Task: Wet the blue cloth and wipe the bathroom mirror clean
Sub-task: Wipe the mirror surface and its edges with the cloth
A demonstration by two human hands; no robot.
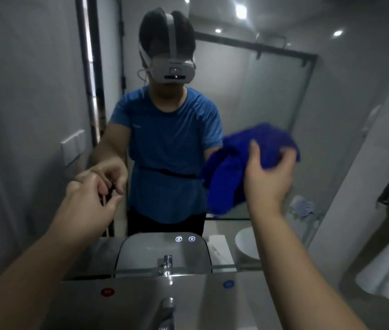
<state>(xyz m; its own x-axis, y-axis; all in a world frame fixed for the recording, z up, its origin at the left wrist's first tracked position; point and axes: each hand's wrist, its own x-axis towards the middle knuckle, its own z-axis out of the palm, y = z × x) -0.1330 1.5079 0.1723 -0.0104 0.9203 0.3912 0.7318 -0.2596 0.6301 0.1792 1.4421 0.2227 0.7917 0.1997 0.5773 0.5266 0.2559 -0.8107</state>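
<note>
The wide, glossy mirror is mid-wipe, I judge, with most of its glass left to do. The bunched, fuzzy blue cloth lies against the glass at right, gripped by my right hand. My left hand curls its fingers near the glass; I cannot tell whether they pinch anything.

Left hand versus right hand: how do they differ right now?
The left hand holds nothing; the right hand grips the cloth. The left hand's fingers curl loosely together; the right hand's thumb stands well apart from its fingers. The left hand is at the left edge of the mirror; the right hand is further in, toward its right side. Both are raised close to the mirror.
</note>
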